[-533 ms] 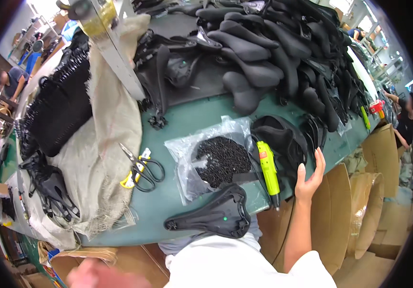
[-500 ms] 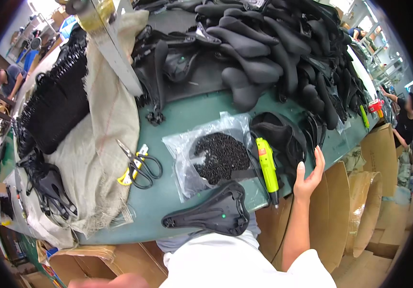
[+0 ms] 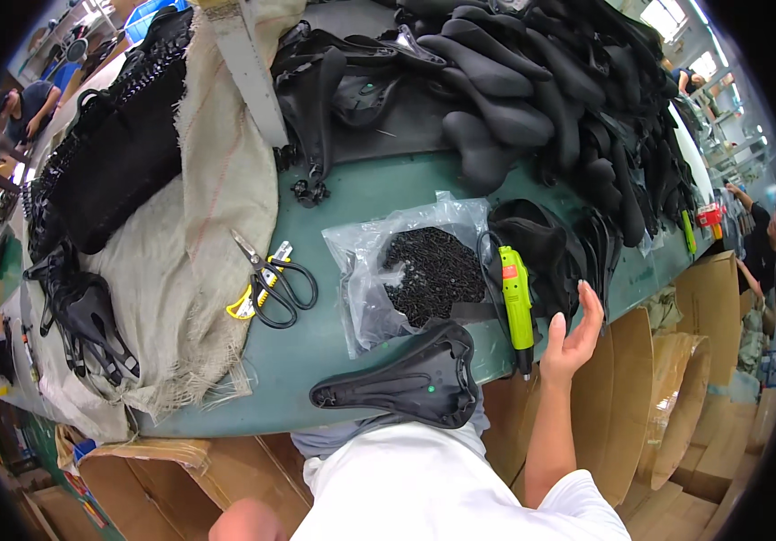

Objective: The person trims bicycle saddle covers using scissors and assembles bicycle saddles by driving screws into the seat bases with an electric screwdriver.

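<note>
My right hand (image 3: 573, 341) is open and empty, thumb apart from the raised fingers, just right of a lime-green electric screwdriver (image 3: 516, 298). It does not grip the tool, which points tip-down near the table edge. A black bicycle saddle (image 3: 397, 374) lies underside up at the front edge, close to my body. Behind the saddle, a clear plastic bag (image 3: 352, 266) holds a heap of small black screws (image 3: 433, 275). At the lower edge only a rounded bit of my left hand or arm (image 3: 248, 521) shows; its fingers are hidden.
Scissors (image 3: 284, 284) and a yellow cutter knife (image 3: 257, 293) lie beside beige sacking (image 3: 198, 298). Black saddle covers (image 3: 532, 117) pile up at the back right. A grey metal post (image 3: 251, 72) rises behind. Cardboard boxes (image 3: 618, 406) stand below the table's edge. Other people work farther off.
The view has shifted slightly, so the table things sit a little differently. My right hand stays open beside the screwdriver. The visible bit of my left limb has moved right and is smaller.
</note>
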Demonstrator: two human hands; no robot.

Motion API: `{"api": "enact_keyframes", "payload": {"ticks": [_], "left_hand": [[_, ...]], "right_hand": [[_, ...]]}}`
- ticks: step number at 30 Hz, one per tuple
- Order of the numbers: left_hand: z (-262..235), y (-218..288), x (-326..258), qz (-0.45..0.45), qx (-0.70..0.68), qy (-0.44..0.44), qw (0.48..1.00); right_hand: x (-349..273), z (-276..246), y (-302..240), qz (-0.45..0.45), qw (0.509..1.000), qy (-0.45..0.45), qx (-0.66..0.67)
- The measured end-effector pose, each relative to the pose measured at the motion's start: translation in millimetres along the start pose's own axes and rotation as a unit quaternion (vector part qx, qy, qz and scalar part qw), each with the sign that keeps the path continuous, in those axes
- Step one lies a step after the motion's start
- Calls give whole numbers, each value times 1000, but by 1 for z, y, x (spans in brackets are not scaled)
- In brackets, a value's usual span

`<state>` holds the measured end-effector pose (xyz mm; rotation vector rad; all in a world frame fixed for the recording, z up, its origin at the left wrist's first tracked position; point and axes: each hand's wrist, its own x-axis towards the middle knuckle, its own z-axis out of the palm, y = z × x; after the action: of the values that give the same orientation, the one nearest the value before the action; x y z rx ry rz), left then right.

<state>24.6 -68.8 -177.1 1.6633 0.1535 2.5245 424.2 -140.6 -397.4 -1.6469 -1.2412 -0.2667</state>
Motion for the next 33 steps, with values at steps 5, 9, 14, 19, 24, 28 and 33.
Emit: {"api": "enact_keyframes", "payload": {"ticks": [5, 9, 14, 19, 24, 28, 33], "left_hand": [[-81, -14, -68, -486, 270, -318, 768], [-121, -35, -152, -536, 205, -576, 583], [-124, -33, -185, -500, 206, -597, 593], [-115, -20, -157, -508, 151, -498, 686], [-144, 9, -173, -697, 8, -136, 704], [-110, 3, -161, -660, -49, 145, 736], [-122, -26, -133, -546, 18, 20, 838]], "right_hand": [[-9, 25, -51, 36, 990, -43, 131], [15, 78, -134, 27, 944, -250, 212], [23, 193, -196, -137, 880, -401, 215], [-4, 278, -192, -110, 870, -478, 59], [5, 295, -205, 10, 805, -582, 111], [39, 246, -205, 66, 807, -558, 184], [54, 151, -170, 146, 701, -397, 574]]}}
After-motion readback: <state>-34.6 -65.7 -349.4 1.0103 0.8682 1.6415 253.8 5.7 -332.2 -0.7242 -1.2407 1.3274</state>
